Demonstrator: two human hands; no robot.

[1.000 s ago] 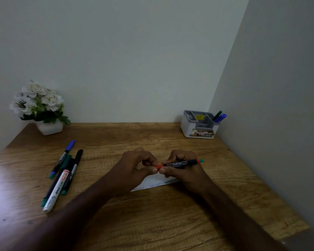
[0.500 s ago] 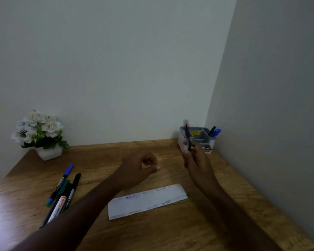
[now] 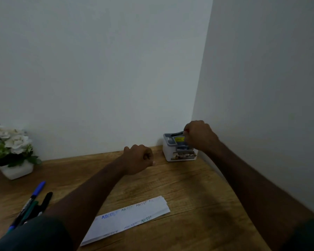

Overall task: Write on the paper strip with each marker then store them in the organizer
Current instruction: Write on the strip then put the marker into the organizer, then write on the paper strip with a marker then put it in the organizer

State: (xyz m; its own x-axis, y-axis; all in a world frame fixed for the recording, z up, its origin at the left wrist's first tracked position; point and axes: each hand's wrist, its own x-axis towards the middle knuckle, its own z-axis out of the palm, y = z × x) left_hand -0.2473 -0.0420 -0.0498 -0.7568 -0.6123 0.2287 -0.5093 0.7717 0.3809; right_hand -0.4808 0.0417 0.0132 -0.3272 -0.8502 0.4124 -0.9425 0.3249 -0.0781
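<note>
My right hand [image 3: 200, 135] holds a black-barrelled marker [image 3: 177, 133] with a red cap over the top of the grey-and-white organizer [image 3: 168, 153] in the far right corner. The marker lies nearly level above the compartments. My left hand [image 3: 140, 158] hovers over the desk left of the organizer, fingers curled, holding nothing. The white paper strip [image 3: 129, 218] with lines of coloured writing lies near the front of the desk. Several more markers [image 3: 35, 201], one with a blue cap, lie at the left, partly behind my left sleeve.
A white pot of white flowers [image 3: 11, 151] stands at the back left on the wooden desk [image 3: 198, 196]. Walls close off the back and the right side, with the organizer tight in their corner.
My right hand carried the red-capped marker from the paper strip up to the organizer. My left hand let go of the cap end and drifted forward. The camera tilted upward.
</note>
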